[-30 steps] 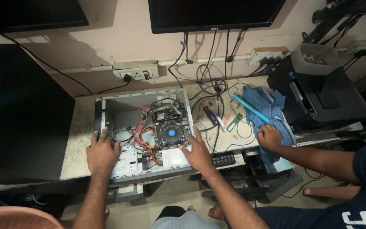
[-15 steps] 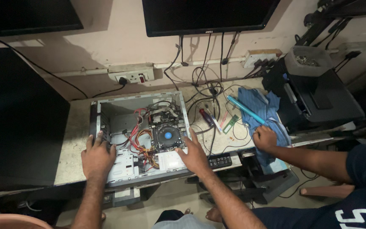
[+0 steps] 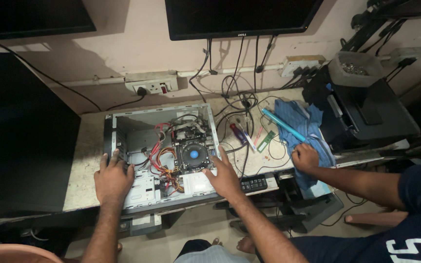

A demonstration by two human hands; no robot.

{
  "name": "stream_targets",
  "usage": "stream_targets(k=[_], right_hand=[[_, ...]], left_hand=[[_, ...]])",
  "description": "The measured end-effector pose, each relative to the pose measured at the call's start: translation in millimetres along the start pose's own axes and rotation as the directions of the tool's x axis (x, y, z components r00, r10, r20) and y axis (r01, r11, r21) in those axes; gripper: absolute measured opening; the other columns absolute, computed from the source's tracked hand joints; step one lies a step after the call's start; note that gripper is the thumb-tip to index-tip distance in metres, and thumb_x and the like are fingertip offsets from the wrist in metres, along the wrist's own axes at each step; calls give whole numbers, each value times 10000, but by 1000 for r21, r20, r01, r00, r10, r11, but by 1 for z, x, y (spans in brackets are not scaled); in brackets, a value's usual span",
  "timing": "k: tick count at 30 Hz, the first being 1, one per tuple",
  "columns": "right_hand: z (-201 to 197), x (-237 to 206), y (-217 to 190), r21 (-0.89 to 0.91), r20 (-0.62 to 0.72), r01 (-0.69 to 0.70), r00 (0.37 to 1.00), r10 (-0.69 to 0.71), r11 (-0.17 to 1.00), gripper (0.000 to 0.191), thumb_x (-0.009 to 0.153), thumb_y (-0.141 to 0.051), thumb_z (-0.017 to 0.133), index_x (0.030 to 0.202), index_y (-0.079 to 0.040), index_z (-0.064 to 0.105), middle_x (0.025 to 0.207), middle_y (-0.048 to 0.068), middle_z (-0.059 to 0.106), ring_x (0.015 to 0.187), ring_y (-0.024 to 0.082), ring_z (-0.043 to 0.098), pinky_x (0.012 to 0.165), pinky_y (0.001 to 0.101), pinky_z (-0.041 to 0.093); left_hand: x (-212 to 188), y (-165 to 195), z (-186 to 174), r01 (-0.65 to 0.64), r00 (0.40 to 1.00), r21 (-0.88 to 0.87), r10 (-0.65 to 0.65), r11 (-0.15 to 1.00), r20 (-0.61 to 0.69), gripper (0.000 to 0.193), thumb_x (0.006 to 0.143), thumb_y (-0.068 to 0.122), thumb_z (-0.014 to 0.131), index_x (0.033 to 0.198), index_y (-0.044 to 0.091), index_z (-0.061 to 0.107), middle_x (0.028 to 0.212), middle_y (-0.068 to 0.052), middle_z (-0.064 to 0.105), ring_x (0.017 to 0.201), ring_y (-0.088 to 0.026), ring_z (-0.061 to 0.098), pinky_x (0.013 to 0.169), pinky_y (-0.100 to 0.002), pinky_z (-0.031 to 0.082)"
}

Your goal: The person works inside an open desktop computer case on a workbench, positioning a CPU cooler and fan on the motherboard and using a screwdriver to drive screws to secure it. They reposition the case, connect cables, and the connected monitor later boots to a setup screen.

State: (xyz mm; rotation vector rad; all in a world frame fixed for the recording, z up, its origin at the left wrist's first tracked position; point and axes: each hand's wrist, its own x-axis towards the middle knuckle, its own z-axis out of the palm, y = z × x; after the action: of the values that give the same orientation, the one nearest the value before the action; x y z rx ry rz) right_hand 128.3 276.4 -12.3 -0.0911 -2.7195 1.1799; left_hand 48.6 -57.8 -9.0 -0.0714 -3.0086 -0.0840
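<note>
An open grey computer case [image 3: 118,124] lies on its side on the stone desk [image 3: 86,151], showing a board with a black fan [image 3: 193,155] and red and yellow wires. My left hand [image 3: 112,179] rests flat on the case's near left part, fingers spread. My right hand [image 3: 225,174] presses on the case's near right edge, beside the fan. Neither hand holds anything.
Another person's hand [image 3: 304,157] rests on a blue cloth [image 3: 300,124] at the right, by a light blue tube [image 3: 283,125]. A red-handled screwdriver [image 3: 238,133], a green memory stick [image 3: 267,140] and tangled cables lie between. A black printer [image 3: 366,117] stands at right, monitors above, a dark panel at left.
The view has shifted slightly and the case sits lower in frame; both my hands stay on the case's near edge. The other person's hand stays on the cloth.
</note>
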Motion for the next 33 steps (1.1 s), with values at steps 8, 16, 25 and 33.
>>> stream_targets(k=[8, 16, 25, 33], right_hand=[[-2, 1, -4, -18, 8, -11, 1000, 11, 1000, 541, 838, -250, 787, 1296, 2, 644, 1627, 214, 320, 1403, 383, 463, 1100, 416, 433], [-3, 0, -6, 51, 34, -82, 996, 80, 995, 587, 833, -258, 766, 1343, -24, 597, 1640, 201, 316, 1358, 360, 523, 1083, 394, 461], [0, -2, 0, 4, -18, 9, 1000, -9, 1000, 590, 834, -233, 792, 1353, -21, 607, 1613, 238, 341, 1397, 405, 466, 1101, 422, 434], [0, 0, 0, 0, -9, 11, 1000, -11, 1000, 503, 832, -239, 797, 1254, 5, 674, 1604, 262, 335, 1373, 410, 491, 1091, 421, 440]], left_hand=[[0, -1, 2, -2, 1000, -7, 2, 1000, -6, 409, 927, 451, 608, 1147, 144, 763, 1596, 28, 478, 1499, -258, 383, 1011, -490, 481], [-2, 2, -5, 2, 1000, -6, -2, 1000, 10, 398, 904, 447, 612, 1130, 157, 767, 1577, 24, 480, 1469, -262, 389, 1011, -497, 469], [-1, 0, 4, -1, 1000, 1, 1, 1000, -15, 393, 914, 454, 612, 1099, 150, 778, 1589, 33, 501, 1489, -263, 406, 1008, -491, 490], [1, -2, 7, -1, 1000, -3, 1, 1000, -11, 392, 903, 451, 622, 1055, 129, 785, 1576, 29, 504, 1475, -268, 409, 1003, -497, 485]])
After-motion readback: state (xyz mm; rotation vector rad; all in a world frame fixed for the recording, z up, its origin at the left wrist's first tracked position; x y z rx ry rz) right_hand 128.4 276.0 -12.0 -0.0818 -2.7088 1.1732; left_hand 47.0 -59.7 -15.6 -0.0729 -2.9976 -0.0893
